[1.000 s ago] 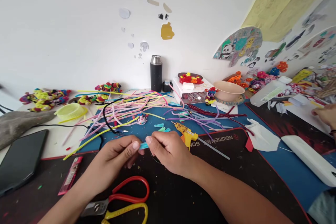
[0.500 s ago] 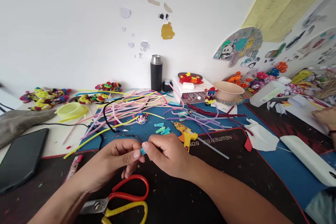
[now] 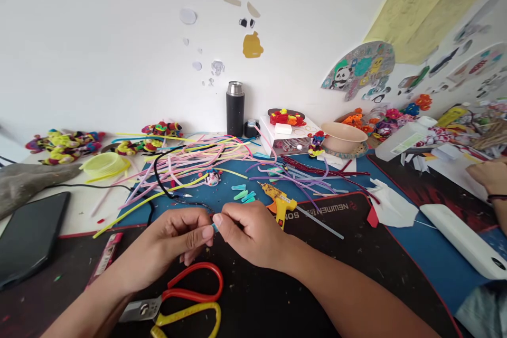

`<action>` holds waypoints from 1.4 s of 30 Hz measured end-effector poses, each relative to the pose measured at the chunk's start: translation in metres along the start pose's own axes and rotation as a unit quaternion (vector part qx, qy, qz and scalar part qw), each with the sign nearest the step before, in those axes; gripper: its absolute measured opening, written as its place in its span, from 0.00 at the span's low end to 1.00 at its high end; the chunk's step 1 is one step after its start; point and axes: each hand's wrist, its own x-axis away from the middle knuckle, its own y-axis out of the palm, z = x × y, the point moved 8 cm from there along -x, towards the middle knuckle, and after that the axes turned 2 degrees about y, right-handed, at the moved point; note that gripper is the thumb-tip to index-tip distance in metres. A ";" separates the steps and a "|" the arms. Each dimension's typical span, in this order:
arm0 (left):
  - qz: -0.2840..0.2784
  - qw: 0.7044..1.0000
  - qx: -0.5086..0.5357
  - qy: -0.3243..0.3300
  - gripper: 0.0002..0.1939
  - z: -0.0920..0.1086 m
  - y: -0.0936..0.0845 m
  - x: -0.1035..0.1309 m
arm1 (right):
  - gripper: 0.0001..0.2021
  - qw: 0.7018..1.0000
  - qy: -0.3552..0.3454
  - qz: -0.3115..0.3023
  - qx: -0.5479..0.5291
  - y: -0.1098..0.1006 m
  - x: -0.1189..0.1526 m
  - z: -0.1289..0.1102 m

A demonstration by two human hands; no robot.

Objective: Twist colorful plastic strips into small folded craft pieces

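Observation:
A small light blue piece (image 3: 214, 227) is pinched between my left hand (image 3: 176, 237) and my right hand (image 3: 253, 232), mostly covered by the fingertips. Both hands meet above the black mat. Just below my left hand lie scissors (image 3: 194, 304) with one red and one yellow handle. Beyond my right hand a yellow glue gun (image 3: 282, 204) rests on its side. Several small green and blue pieces (image 3: 243, 194) lie on the blue surface behind the hands.
Many pipe cleaners (image 3: 190, 161) spread across the back, before a black bottle (image 3: 235, 111). A dark tablet (image 3: 34, 237) lies left. At right are a white device (image 3: 461, 240), crumpled tissue (image 3: 392, 205) and another person's hand (image 3: 489, 175). A bowl (image 3: 344, 138) stands behind.
The view has shifted slightly. Less of the light blue piece shows between my fingertips, and both hands keep nearly the same pose.

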 end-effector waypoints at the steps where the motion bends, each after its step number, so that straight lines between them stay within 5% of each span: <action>1: -0.002 1.000 -0.010 0.002 0.27 0.002 0.001 0.000 | 0.22 1.000 0.003 -0.001 0.001 0.000 0.000 0.001; 9: 0.034 0.997 -0.060 0.021 0.26 0.003 -0.007 -0.002 | 0.20 1.000 0.017 -0.001 0.010 -0.001 0.000 0.005; 12: 0.096 0.994 -0.041 0.028 0.23 0.002 -0.019 -0.003 | 0.18 0.998 0.032 0.008 -0.057 -0.008 -0.002 0.007; 16: 0.206 0.977 0.029 0.035 0.26 -0.001 -0.039 -0.002 | 0.24 0.967 0.084 0.122 -0.207 -0.040 -0.010 0.024; 21: 0.255 0.966 0.043 0.026 0.28 -0.002 -0.048 -0.002 | 0.26 0.910 0.126 0.229 -0.322 -0.069 -0.016 0.052; 42: 0.246 0.969 0.005 0.009 0.26 0.006 -0.033 0.000 | 0.24 0.929 0.156 0.132 -0.309 -0.050 -0.017 0.053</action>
